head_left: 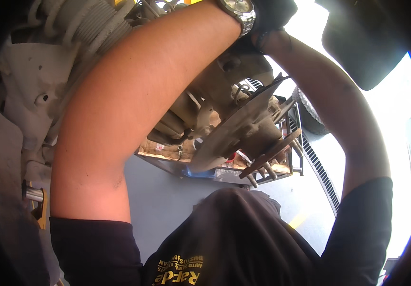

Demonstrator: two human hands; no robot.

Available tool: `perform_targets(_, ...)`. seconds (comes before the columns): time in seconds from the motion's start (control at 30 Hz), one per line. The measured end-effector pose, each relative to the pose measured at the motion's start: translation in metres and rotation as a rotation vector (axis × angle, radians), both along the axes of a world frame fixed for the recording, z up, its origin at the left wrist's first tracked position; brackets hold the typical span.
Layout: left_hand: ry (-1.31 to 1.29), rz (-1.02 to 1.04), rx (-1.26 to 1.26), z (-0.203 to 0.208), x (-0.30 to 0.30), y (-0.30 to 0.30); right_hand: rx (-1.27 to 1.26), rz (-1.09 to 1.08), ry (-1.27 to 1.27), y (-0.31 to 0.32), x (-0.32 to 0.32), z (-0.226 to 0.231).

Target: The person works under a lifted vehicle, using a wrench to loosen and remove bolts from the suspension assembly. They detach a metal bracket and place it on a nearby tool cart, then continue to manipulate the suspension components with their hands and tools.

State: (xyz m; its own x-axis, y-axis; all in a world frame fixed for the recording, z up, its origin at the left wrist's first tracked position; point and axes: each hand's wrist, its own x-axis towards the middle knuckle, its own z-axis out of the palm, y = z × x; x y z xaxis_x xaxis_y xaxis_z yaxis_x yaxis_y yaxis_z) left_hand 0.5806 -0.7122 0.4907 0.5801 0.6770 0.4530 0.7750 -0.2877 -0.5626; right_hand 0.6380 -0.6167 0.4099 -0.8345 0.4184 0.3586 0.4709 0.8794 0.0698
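I can't tell what my left hand (276, 13) and right hand (247, 45), close together beyond the wheel hub (261, 137) over the cart's (161, 166) near right corner, grip; this seems reach-in work, probably needing steady control next.

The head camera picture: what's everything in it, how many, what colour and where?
Coil spring: one, greyish tan, upper left
Dusty metal parts: several, tan, left side
Bracket: one, yellow, lower left
Wheel hub with bolts: one, brown, centre right
Cart: one, dark-edged, below hub; contents unclear
Tyre: one, dark, right of hub
Floor: one, grey, underneath
Floor grate: one strip, black, right
Panel: one, dark, upper right
Watch: one, silver, left wrist
Bracelet: one, dark, right wrist
Shirt: one, black, bottom
Forearms: two, bare, both sides
Left hand: one, black glove, top
Right hand: one, dark, mostly hidden, top
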Motion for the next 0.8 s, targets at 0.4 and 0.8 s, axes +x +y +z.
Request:
perform_targets(0.4, -0.003, -0.325, -0.165, 0.018, -0.019, -0.014, 0.026, -0.003, -0.015, 0.000, -0.001, 0.006)
perform_targets(0.8, 0.040, -0.091, -0.093, 0.015, -0.007, -0.009, 0.039, 0.002, -0.024, -0.001, -0.004, 0.001)
